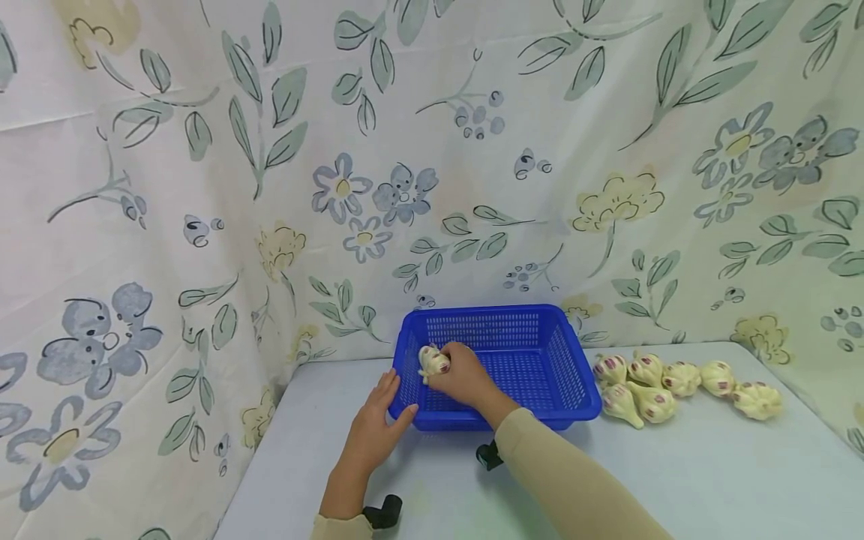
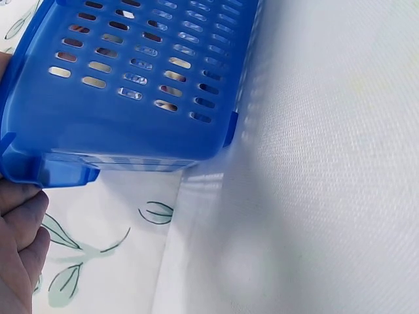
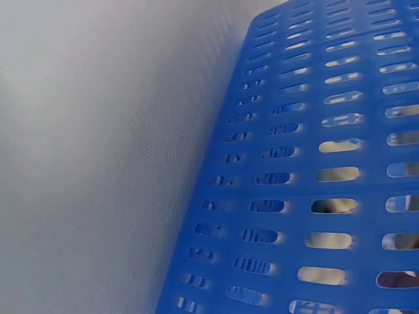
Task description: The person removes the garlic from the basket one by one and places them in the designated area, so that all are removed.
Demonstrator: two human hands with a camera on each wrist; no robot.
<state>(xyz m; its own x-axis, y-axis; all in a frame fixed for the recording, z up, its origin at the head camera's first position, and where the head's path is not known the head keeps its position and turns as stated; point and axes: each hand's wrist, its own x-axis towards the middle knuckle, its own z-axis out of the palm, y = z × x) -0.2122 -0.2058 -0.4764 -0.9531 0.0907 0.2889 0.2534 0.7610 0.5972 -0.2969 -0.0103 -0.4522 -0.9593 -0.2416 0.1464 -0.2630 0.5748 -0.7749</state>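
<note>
At centre, the right hand (image 1: 466, 375) gripped garlic (image 1: 435, 365) inside a blue slotted basket (image 1: 520, 373); the left hand (image 1: 373, 425), thumb spread, touched its rim. More garlic bulbs (image 1: 682, 379) lay right.

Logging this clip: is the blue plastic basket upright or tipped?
Upright: the head view shows the blue plastic basket, open top facing up.

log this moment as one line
right hand: holds white-and-purple garlic inside blue perforated plastic basket | left hand: at basket's left end | more garlic bulbs: on white table, right of basket
</note>
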